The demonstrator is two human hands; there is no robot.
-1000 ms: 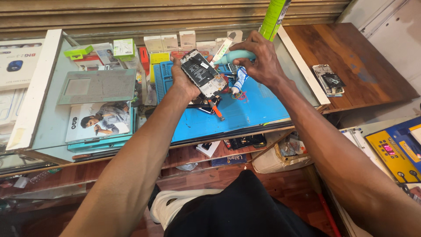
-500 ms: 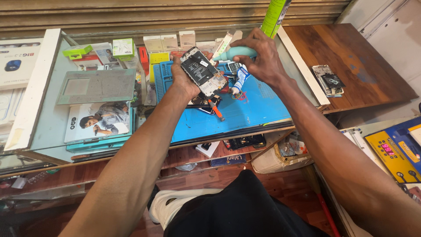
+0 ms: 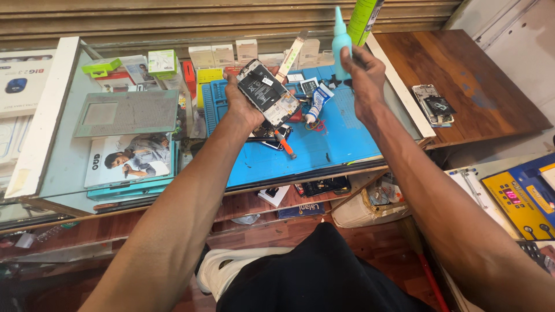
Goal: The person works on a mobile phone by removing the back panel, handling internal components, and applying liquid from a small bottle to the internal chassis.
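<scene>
Cluttered blue mat point(image 3: 324, 147) covers our desk. Our left hand point(image 3: 245, 104) clasps the opened phone point(image 3: 267, 92) above it; our right hand point(image 3: 361, 75) grips the teal bottle point(image 3: 340, 43) upright, nothing applied yet.

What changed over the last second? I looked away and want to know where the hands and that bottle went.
The right hand lifted the teal squeeze bottle from lying low beside the phone to upright, nozzle up, further right above the blue work mat. The left hand kept holding the opened phone, tilted the same way. The second phone on the wooden shelf stayed put.
</scene>
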